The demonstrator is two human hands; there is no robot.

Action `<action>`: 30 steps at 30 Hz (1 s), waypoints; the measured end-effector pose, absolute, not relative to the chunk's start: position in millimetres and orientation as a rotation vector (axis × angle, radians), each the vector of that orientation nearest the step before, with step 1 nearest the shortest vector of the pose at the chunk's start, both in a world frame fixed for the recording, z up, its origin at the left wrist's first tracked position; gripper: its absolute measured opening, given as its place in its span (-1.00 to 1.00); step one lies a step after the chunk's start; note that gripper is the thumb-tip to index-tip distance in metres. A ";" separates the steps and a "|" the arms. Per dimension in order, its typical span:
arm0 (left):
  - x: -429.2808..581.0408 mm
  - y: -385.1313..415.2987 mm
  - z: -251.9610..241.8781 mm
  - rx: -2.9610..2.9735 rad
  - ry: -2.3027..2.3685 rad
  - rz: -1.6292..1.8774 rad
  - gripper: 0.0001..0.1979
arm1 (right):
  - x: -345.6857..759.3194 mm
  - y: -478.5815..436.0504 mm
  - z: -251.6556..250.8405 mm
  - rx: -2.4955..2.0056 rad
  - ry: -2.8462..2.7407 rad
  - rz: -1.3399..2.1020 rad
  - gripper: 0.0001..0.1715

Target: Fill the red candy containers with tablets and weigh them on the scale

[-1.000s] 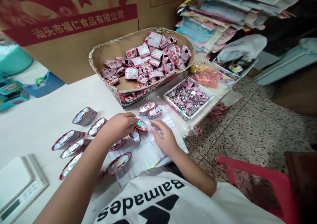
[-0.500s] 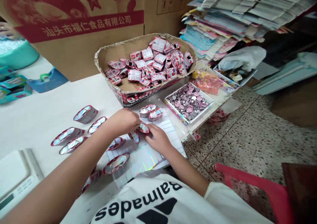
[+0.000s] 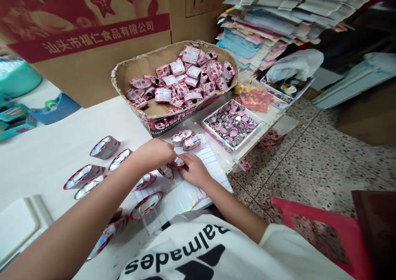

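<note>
My left hand (image 3: 156,151) and my right hand (image 3: 192,168) meet over a small red-and-white oval box with a shiny lid (image 3: 178,161). Both hands are closed on it, fingertips pinching its edge. It rests over a holographic sticker sheet (image 3: 182,189) lying on the white table (image 3: 55,148). Two more oval boxes (image 3: 187,138) stand just beyond the hands. Several others (image 3: 102,160) lie in rows to the left, partly hidden by my left forearm.
A torn cardboard tray (image 3: 148,63) of pink packets stands behind the hands. A small tray of round metal lids (image 3: 232,123) sits to the right, near the table edge. A scale (image 3: 18,226) is at the front left, a red chair (image 3: 312,226) at the right.
My right hand has slid left off the sticker sheet and closed onto the oval box that my left hand holds. The view has shifted slightly.
</note>
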State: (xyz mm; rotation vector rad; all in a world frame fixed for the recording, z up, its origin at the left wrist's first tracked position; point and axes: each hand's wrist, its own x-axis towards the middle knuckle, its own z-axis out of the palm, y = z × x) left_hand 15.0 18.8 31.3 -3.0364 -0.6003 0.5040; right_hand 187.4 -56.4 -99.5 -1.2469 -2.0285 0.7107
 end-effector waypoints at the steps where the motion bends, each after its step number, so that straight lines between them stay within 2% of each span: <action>1: 14.4 19.6 30.3 -3.037 -0.557 0.480 -0.89 | 187.6 -56.6 -99.8 -1.244 -2.031 0.703 -0.52; 5: 15.6 20.5 25.2 -3.030 -0.405 0.385 -0.90 | 187.7 -56.6 -100.8 -1.229 -2.017 0.695 -0.52; 11: 20.4 18.2 19.6 -2.944 -0.218 0.327 -0.87 | 187.8 -56.4 -96.3 -1.301 -1.982 0.720 -0.74; 17: 14.7 16.5 15.7 -2.901 -0.200 0.235 -0.86 | 188.2 -56.9 -95.0 -1.296 -2.016 0.711 -0.73; 24: 4.1 1.2 10.8 -2.855 -0.527 0.027 -0.83 | 188.2 -56.9 -98.0 -1.298 -2.014 0.703 -0.67; 27: 13.8 -7.8 37.4 -2.865 -0.922 -0.265 -0.83 | 188.4 -56.2 -99.1 -1.286 -2.035 0.709 -0.66; 30: 26.2 -19.4 85.3 -2.763 -1.462 -0.594 -0.86 | 187.7 -56.1 -99.9 -1.289 -2.045 0.709 -0.66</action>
